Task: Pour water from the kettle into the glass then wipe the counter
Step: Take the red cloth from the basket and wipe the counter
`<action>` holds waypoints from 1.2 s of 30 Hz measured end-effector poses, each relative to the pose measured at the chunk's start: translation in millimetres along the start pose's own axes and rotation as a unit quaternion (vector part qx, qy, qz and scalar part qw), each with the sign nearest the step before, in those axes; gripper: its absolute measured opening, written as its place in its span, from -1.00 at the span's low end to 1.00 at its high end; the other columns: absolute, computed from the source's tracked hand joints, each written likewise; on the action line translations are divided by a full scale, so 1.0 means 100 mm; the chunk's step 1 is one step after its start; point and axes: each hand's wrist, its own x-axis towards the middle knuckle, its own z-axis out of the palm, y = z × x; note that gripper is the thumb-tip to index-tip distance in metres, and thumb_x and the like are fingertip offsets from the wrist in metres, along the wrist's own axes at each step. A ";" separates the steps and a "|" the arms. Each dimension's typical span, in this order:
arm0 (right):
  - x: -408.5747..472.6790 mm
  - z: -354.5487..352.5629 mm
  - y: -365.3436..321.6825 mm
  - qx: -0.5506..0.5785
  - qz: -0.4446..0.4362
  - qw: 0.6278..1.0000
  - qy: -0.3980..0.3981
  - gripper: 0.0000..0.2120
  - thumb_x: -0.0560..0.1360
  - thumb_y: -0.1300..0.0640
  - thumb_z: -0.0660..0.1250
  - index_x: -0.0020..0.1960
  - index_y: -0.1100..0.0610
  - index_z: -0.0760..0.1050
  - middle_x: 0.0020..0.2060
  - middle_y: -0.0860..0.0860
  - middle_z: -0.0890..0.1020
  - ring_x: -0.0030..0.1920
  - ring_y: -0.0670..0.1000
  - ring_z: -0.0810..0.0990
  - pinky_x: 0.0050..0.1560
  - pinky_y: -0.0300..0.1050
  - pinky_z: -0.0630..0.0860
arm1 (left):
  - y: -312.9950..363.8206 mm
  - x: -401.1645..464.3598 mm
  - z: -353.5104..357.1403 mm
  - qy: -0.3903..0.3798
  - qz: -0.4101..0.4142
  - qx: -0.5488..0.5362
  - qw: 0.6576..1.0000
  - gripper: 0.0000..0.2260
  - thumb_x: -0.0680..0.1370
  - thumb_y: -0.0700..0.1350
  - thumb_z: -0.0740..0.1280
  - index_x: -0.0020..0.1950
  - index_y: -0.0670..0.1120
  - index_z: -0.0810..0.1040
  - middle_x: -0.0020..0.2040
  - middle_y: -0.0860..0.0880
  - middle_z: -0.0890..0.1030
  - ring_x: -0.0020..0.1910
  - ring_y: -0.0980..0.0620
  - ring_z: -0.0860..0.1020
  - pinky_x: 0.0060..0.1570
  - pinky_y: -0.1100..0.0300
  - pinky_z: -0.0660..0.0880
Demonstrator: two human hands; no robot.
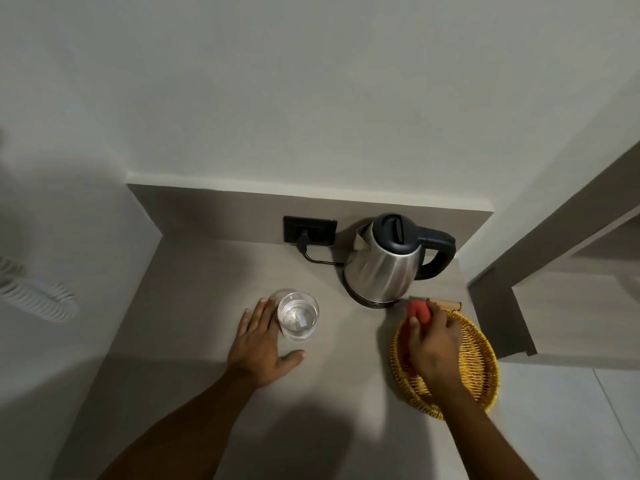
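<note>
A steel kettle (384, 268) with a black lid and handle stands upright on its base at the back of the grey counter (194, 327). A clear glass (298, 315) holding water stands left of it. My left hand (261, 344) lies flat on the counter, fingers spread, its fingers touching the glass's left side. My right hand (431, 341) hovers over a yellow wicker basket (478, 368), fingers closed on a red cloth or sponge (419, 311) in front of the kettle.
The kettle's black cord (311, 256) runs to a black wall socket (310, 230). A small wooden-handled item (448, 304) lies behind the basket. A wall closes the left side, a shelf unit (554, 299) the right. A white coiled cord (38, 299) hangs at far left.
</note>
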 end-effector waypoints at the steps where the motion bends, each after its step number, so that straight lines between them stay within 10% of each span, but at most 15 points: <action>1: -0.08 0.03 -0.11 0.011 -0.038 0.999 0.014 -0.55 0.55 -0.13 0.22 0.38 0.00 0.27 0.21 0.16 0.42 0.17 0.17 0.39 0.15 0.09 0.42 | 0.05 0.03 -0.05 -0.003 -0.022 -0.040 0.999 0.11 0.32 0.55 0.29 0.69 -0.08 0.18 0.70 -0.07 0.24 0.72 -0.06 0.08 0.71 -0.09 -0.04; 8: -0.66 0.75 -0.56 -0.065 -0.211 0.968 -0.120 -0.46 0.54 -0.21 0.15 0.45 -0.06 0.17 0.37 0.11 0.34 0.28 0.14 0.33 0.24 0.09 0.32 | 0.32 0.19 -0.38 0.087 -0.048 -0.285 0.954 -0.26 0.09 0.16 0.69 0.25 0.11 0.59 0.18 0.12 0.71 0.18 0.06 0.68 0.25 -0.11 0.61; 15: -1.01 1.04 -0.37 -0.088 -0.321 0.909 -0.249 -0.46 0.54 -0.32 0.04 0.49 -0.24 0.12 0.54 0.07 0.14 0.50 0.17 0.07 0.46 0.14 -0.02 | 0.11 -0.01 -0.60 0.142 -0.064 -0.341 0.927 -0.37 0.15 -0.04 0.75 0.18 0.04 0.67 0.11 0.08 0.75 0.12 0.08 0.72 0.17 -0.11 0.66; 19: -0.82 1.49 -0.89 -0.071 -0.439 0.861 -0.245 -0.47 0.58 -0.14 0.16 0.48 0.03 0.24 0.46 0.24 0.29 0.45 0.27 0.22 0.44 0.21 0.13 | -0.09 -0.36 -0.81 0.182 -0.135 -0.309 0.924 -0.40 0.18 0.08 0.70 0.18 0.01 0.68 0.10 0.07 0.77 0.12 0.10 0.73 0.21 -0.10 0.65; 28: -0.17 1.34 -0.83 -0.111 -0.285 0.941 -0.148 -0.45 0.57 -0.16 0.13 0.48 0.05 0.24 0.40 0.23 0.33 0.35 0.26 0.28 0.35 0.20 0.25 | -0.17 -0.86 -1.00 0.168 -0.170 -0.268 0.933 -0.46 0.22 -0.11 0.69 0.19 -0.01 0.69 0.15 0.01 0.74 0.17 -0.06 0.70 0.27 -0.29 0.55; 36: -1.24 1.45 -0.74 -0.059 -0.332 0.916 -0.217 -0.54 0.55 -0.19 0.15 0.42 -0.14 0.31 0.44 0.19 0.33 0.42 0.28 0.24 0.37 0.21 0.21 | -0.15 -0.89 -0.96 0.163 -0.175 -0.273 0.932 -0.35 0.20 -0.04 0.73 0.25 -0.03 0.65 0.19 0.01 0.72 0.22 -0.06 0.68 0.31 -0.28 0.54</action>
